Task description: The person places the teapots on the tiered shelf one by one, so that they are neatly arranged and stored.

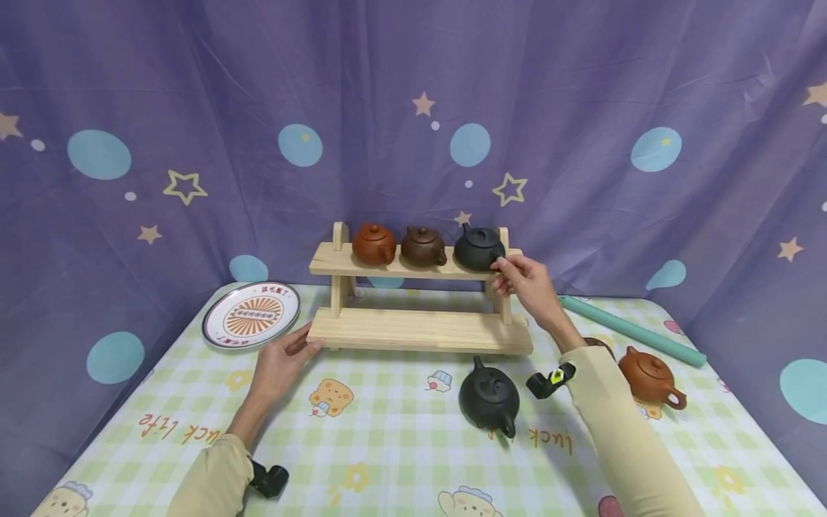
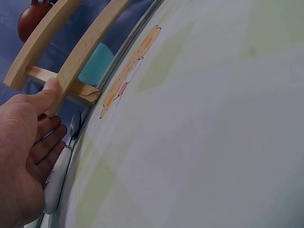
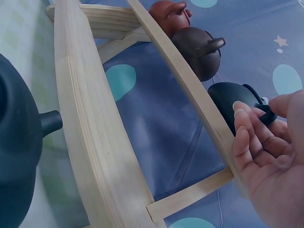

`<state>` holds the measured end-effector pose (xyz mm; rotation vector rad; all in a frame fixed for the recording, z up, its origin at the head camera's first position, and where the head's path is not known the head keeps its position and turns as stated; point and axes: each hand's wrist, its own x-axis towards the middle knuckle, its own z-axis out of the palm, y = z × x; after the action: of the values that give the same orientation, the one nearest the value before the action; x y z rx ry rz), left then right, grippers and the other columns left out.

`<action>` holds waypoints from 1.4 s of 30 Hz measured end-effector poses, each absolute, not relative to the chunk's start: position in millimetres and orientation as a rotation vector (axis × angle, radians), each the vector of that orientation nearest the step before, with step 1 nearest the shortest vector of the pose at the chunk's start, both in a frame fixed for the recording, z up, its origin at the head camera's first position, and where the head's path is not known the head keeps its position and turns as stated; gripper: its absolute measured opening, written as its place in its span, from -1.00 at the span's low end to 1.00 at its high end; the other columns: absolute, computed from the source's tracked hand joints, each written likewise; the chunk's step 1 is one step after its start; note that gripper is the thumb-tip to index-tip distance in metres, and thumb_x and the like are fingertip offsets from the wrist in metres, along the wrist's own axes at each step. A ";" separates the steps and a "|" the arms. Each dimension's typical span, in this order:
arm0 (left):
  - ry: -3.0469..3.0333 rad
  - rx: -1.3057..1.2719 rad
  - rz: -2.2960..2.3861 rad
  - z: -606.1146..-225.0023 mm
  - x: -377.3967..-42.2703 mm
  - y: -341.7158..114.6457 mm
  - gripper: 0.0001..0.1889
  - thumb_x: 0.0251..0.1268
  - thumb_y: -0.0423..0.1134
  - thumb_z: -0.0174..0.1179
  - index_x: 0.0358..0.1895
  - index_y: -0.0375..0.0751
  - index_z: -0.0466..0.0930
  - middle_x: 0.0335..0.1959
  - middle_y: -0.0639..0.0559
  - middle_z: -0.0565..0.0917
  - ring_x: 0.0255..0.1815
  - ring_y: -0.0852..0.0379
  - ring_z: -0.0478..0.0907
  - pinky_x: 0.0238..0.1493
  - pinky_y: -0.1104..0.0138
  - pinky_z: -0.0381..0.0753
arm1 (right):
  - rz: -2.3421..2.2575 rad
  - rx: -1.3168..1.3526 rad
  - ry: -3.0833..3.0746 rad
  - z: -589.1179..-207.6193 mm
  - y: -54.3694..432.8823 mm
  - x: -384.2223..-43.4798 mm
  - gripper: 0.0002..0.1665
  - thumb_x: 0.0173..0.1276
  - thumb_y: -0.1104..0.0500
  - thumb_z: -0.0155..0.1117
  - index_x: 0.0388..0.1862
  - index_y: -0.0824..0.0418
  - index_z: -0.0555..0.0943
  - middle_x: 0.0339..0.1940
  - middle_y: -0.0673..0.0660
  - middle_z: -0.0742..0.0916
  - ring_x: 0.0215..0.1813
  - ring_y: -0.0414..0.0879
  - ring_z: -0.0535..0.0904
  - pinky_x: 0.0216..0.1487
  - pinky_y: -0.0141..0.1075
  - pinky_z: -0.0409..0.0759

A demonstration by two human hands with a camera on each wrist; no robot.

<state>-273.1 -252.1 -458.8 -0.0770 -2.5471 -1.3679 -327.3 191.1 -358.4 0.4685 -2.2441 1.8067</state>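
Observation:
A two-tier wooden display rack stands at the back of the table. On its upper shelf sit, from left to right, a reddish-orange teapot, a dark brown teapot and a black teapot. My right hand pinches the handle of that black teapot between thumb and fingers, at the shelf's right end. My left hand holds the left end of the lower shelf, thumb on top and fingers beneath. In front of the rack, a second black teapot rests on the tablecloth.
At the back left lies a patterned plate. The left wrist view shows a white-handled spoon beyond the left fingers. On the right are an orange-brown teapot, a dark brown item partly behind the right arm, and a green tube.

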 end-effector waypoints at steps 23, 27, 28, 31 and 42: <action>-2.528 -0.114 -1.375 -459.2 -273.1 -252.9 -0.37 0.46 -0.06 0.35 0.44 -0.34 0.46 0.22 -0.31 0.63 0.19 -0.23 0.65 0.17 0.17 0.66 | 1.833 0.382 -2.367 -403.7 229.9 -245.2 -0.55 0.70 0.14 0.06 0.24 0.54 0.45 -0.36 0.25 0.72 -0.38 -0.09 0.66 -0.33 -0.31 0.72; -2.529 -0.109 -1.370 -459.1 -273.0 -253.1 -0.38 0.46 -0.07 0.35 0.44 -0.34 0.46 0.22 -0.31 0.63 0.19 -0.23 0.65 0.17 0.17 0.66 | 1.818 0.401 -2.421 -416.4 235.1 -224.2 -0.58 0.70 0.13 0.07 0.22 0.51 0.48 -0.36 0.28 0.72 -0.39 -0.02 0.67 -0.33 -0.21 0.75; -2.535 -0.107 -1.368 -459.1 -273.2 -253.1 -0.38 0.46 -0.07 0.34 0.44 -0.33 0.45 0.22 -0.31 0.63 0.20 -0.23 0.64 0.18 0.16 0.66 | 1.810 0.410 -2.430 -418.9 236.4 -219.3 -0.58 0.70 0.13 0.07 0.21 0.50 0.48 -0.37 0.28 0.72 -0.39 -0.01 0.67 -0.33 -0.20 0.75; -2.552 -0.088 -1.368 -459.2 -273.7 -253.3 -0.37 0.47 -0.06 0.34 0.46 -0.31 0.44 0.25 -0.29 0.61 0.22 -0.22 0.63 0.22 0.12 0.63 | 1.804 0.430 -2.433 -425.2 239.4 -205.6 -0.60 0.70 0.16 0.06 0.20 0.51 0.48 -0.38 0.28 0.73 -0.40 0.02 0.66 -0.36 -0.19 0.74; -2.549 -0.102 -1.375 -459.6 -274.2 -254.0 -0.36 0.47 -0.04 0.33 0.46 -0.31 0.44 0.26 -0.30 0.60 0.22 -0.22 0.63 0.22 0.12 0.62 | 1.828 0.353 -2.480 -438.9 243.3 -170.3 -0.63 0.70 0.17 0.06 0.16 0.50 0.50 -0.44 0.21 0.71 -0.45 -0.02 0.60 -0.41 -0.24 0.67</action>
<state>-274.2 -254.0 -459.6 -0.1016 -2.5494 -1.3753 -170.3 243.3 -438.9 0.3526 -2.4798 1.8283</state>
